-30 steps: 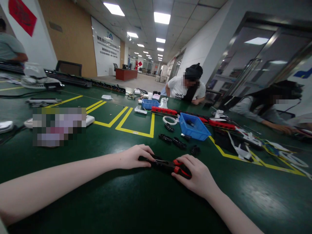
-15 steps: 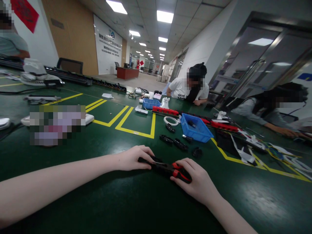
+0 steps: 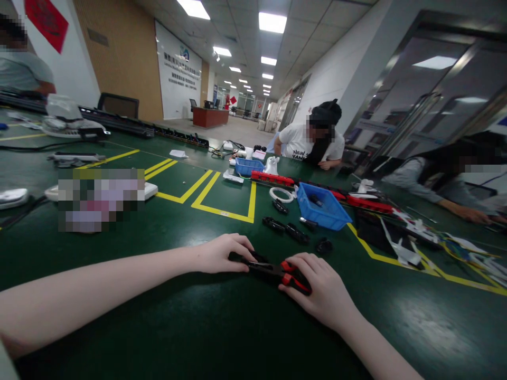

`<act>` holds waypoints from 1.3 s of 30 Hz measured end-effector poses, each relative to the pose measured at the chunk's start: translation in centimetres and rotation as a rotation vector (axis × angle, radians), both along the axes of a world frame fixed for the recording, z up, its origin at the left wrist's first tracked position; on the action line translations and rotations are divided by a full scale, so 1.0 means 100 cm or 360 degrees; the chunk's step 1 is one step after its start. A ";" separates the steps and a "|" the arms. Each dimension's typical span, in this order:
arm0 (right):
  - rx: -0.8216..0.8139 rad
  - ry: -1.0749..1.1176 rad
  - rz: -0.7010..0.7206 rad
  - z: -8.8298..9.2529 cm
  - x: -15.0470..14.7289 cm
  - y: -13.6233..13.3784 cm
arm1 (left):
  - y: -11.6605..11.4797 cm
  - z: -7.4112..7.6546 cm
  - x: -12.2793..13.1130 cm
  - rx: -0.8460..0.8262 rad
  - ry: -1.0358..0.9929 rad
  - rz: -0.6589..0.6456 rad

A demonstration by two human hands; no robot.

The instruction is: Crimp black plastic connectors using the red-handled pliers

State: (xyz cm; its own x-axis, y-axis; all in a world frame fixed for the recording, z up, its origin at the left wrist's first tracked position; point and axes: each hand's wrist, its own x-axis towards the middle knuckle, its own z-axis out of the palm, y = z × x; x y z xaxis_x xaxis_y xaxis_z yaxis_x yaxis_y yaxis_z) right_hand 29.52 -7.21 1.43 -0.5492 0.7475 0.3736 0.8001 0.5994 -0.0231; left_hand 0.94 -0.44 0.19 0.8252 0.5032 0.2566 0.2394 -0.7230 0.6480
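Observation:
My right hand [image 3: 317,285] is wrapped round the red-and-black handles of a pair of pliers [image 3: 269,268], whose dark jaws point left. Between the fingers of my left hand [image 3: 224,254] is a small black part [image 3: 236,257], partly covered by those fingers. The tip of the pliers meets this part beside my left fingertips; whether the jaws grip it I cannot tell. Farther off on the green table lie several similar black parts [image 3: 297,233], just in front of a blue bin [image 3: 322,208].
A white ring [image 3: 281,195] lies left of the bin, and a red strip [image 3: 273,178] runs behind it. A smaller blue bin [image 3: 249,167] stands farther back. White pieces and cables [image 3: 467,253] spread at right. One person [image 3: 297,140] sits across the table.
The whole view has shifted slightly, so things appear a little to the right. Both hands keep their hold, and the pliers stay at the black part.

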 end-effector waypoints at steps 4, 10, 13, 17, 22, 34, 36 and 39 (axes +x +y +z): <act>0.0013 -0.0079 -0.0024 0.000 0.000 0.001 | -0.001 0.001 0.001 0.0004 -0.0013 0.0010; 0.0117 -0.0085 -0.0016 0.002 0.001 0.001 | -0.002 0.005 0.000 -0.0069 -0.0012 0.0024; 0.0175 -0.0067 -0.0012 0.001 0.002 0.001 | -0.002 0.006 0.000 -0.0074 0.0024 0.0024; 0.0212 -0.0075 -0.0027 -0.002 0.005 0.002 | -0.002 0.007 -0.001 -0.0113 0.0035 0.0011; 0.0172 -0.0097 -0.0012 -0.003 0.002 0.002 | -0.004 0.007 -0.001 -0.0082 0.0013 0.0037; -0.0183 0.0121 -0.0160 0.003 -0.007 0.001 | -0.007 0.005 0.017 0.0212 0.0142 0.0164; -0.0156 0.0118 -0.0174 0.002 -0.006 0.002 | -0.006 0.006 0.016 0.0216 0.0183 0.0111; -0.0080 0.0106 -0.0165 0.000 -0.004 0.003 | -0.005 0.009 0.015 0.0087 0.0200 0.0098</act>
State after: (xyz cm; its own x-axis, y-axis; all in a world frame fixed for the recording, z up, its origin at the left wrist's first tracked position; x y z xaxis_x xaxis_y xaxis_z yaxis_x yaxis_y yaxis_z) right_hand 29.16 -6.93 1.43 -0.4431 0.8178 0.3672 0.8534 0.5102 -0.1065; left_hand 2.39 -0.97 1.13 0.8207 0.5417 0.1817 0.3610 -0.7381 0.5700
